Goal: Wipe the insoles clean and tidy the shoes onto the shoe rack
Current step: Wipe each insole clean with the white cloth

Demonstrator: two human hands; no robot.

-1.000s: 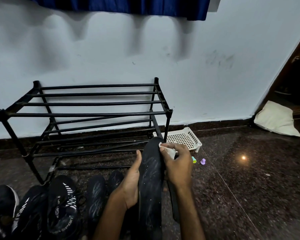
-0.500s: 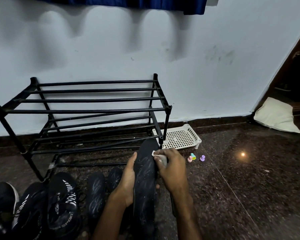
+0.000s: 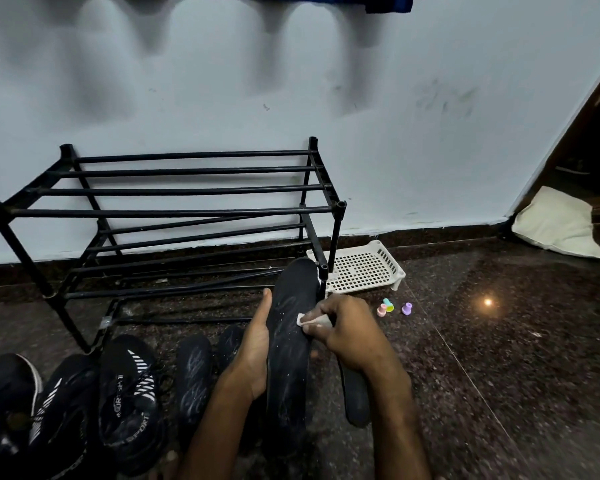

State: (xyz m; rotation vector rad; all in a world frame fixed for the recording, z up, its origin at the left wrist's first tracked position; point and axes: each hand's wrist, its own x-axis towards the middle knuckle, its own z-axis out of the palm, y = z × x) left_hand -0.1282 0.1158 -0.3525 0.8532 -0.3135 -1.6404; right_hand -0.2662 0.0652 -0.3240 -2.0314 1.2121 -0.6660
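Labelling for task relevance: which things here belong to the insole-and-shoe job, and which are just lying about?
Job: held insole, white wipe, floor insoles, shoes, shoe rack.
Lying about: white tray, pastel pegs, cushion.

Reaching in from the bottom edge with a bare left forearm (image 3: 219, 420) and a bare right forearm (image 3: 395, 417), close together. Gripping a dark insole (image 3: 290, 358) from its left side with the left hand (image 3: 253, 348), with thumb stretched straight up along the edge and fingers hidden behind. Pinching a small white cloth (image 3: 310, 320) in the right hand (image 3: 347, 332), with fingers curled and knuckles up, and pressing it onto the insole's face just across from the left thumb.
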